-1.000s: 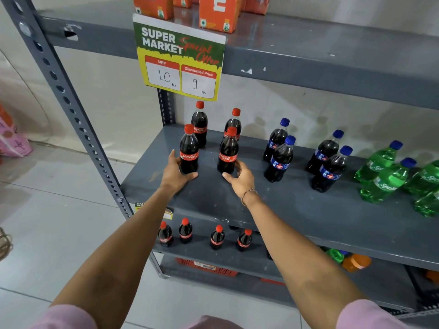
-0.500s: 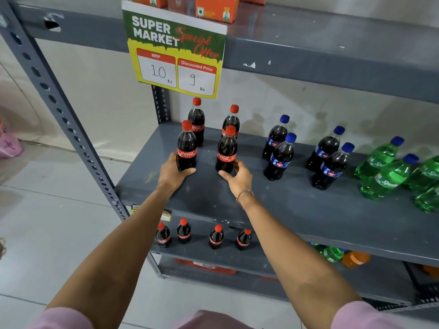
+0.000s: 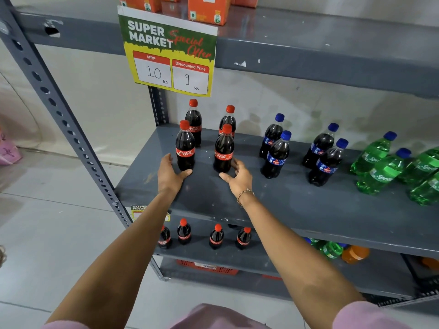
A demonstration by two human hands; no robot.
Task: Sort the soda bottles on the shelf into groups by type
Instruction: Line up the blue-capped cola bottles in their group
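Several red-capped Coca-Cola bottles stand in a square at the left of the grey middle shelf point(image 3: 285, 205). My left hand point(image 3: 169, 175) cups the base of the front left Coca-Cola bottle point(image 3: 185, 148), thumb in front. My right hand point(image 3: 238, 178) wraps the base of the front right Coca-Cola bottle point(image 3: 224, 150). Two more Coca-Cola bottles point(image 3: 194, 122) stand behind them. To the right stand several blue-capped cola bottles point(image 3: 276, 155), in two pairs. Green Sprite bottles point(image 3: 373, 155) are grouped at the far right, partly cut off by the frame edge.
A price sign point(image 3: 169, 55) hangs from the upper shelf, which carries orange cartons point(image 3: 206, 10). A perforated upright post point(image 3: 59, 110) runs along the left. The lower shelf holds small cola bottles point(image 3: 216, 237), a green bottle point(image 3: 332, 249) and an orange bottle point(image 3: 355, 254). A red basket point(image 3: 206, 268) sits below.
Both hands stay at the bases of the two front Coca-Cola bottles. The view has shifted slightly; the bottles keep their places.
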